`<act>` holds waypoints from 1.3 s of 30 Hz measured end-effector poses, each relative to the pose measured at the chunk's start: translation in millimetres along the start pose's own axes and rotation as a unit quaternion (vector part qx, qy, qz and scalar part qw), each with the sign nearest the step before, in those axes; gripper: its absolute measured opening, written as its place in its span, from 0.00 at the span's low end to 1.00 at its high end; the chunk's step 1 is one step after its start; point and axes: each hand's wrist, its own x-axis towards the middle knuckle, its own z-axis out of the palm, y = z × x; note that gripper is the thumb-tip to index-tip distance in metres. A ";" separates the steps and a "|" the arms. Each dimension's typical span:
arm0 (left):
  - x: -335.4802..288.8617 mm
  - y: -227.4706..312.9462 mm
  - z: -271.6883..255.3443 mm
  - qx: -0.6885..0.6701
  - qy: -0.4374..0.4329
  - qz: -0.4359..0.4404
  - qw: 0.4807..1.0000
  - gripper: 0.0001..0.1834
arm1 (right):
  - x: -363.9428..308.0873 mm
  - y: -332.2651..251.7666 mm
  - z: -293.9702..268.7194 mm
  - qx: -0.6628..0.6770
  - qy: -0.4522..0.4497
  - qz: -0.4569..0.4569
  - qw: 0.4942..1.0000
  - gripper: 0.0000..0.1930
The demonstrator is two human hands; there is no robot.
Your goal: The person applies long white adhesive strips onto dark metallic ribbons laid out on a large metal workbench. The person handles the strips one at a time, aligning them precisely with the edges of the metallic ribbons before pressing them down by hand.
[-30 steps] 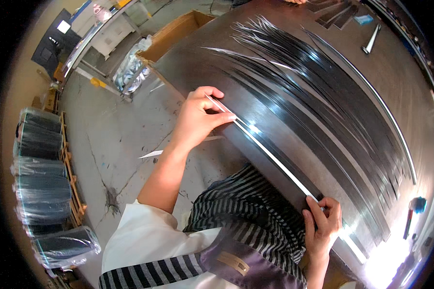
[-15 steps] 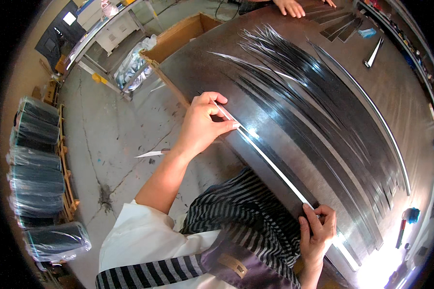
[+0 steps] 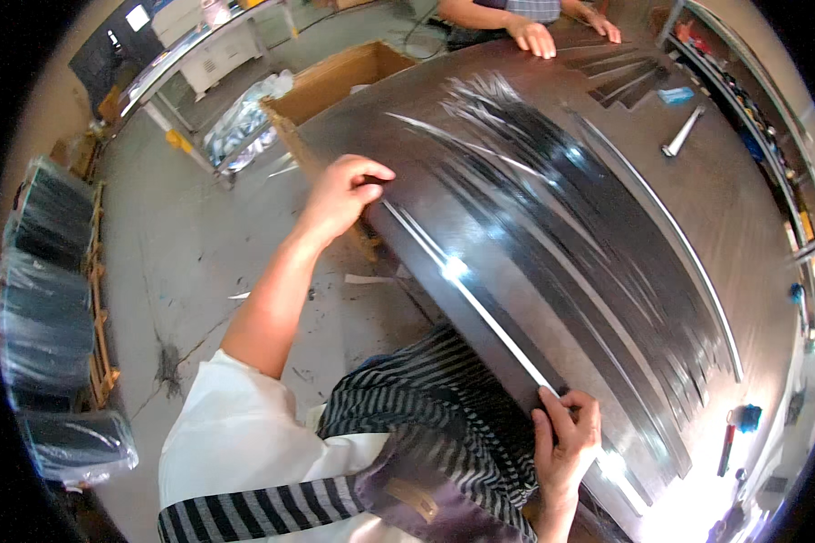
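A long narrow white, shiny strip (image 3: 501, 333) runs along the near edge of the dark tabletop (image 3: 335, 127), beside a flat black strip. My right hand (image 3: 569, 443) is closed on it toward its near end, thumb and fingers pinching its edges. Just past its far end, my left hand (image 3: 340, 201) is closed, thumb against forefinger. A small dark bit shows between those fingertips, too unclear to name. Many thin black strips (image 3: 570, 181) lie fanned out over the table to the right of the white strip.
A long curved rod-like strip (image 3: 675, 217) borders the bundle. Another person's hand (image 3: 532, 38) rests at the far edge near short dark strips (image 3: 634, 77). A cardboard box (image 3: 344, 86) stands beyond the table. Plastic-wrapped bundles (image 3: 45, 308) stack at left; shelving (image 3: 752, 100) is at right.
My left hand has left the white strip's far end and moved up and left; that end now lies on the table. My right hand stays on the strip. The view has shifted slightly.
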 end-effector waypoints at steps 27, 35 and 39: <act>-105.3 111.7 136.9 0.007 -0.082 0.316 0.945 0.11 | -2.9 9.2 2.3 -0.036 0.045 -0.047 0.997 0.16; -113.2 113.6 140.9 0.008 -0.032 0.314 0.949 0.10 | -5.7 8.3 -0.1 -0.048 0.029 -0.046 0.997 0.16; -115.1 114.8 139.9 0.014 -0.024 0.319 0.947 0.09 | -7.0 7.4 -1.0 -0.051 0.032 -0.050 0.997 0.16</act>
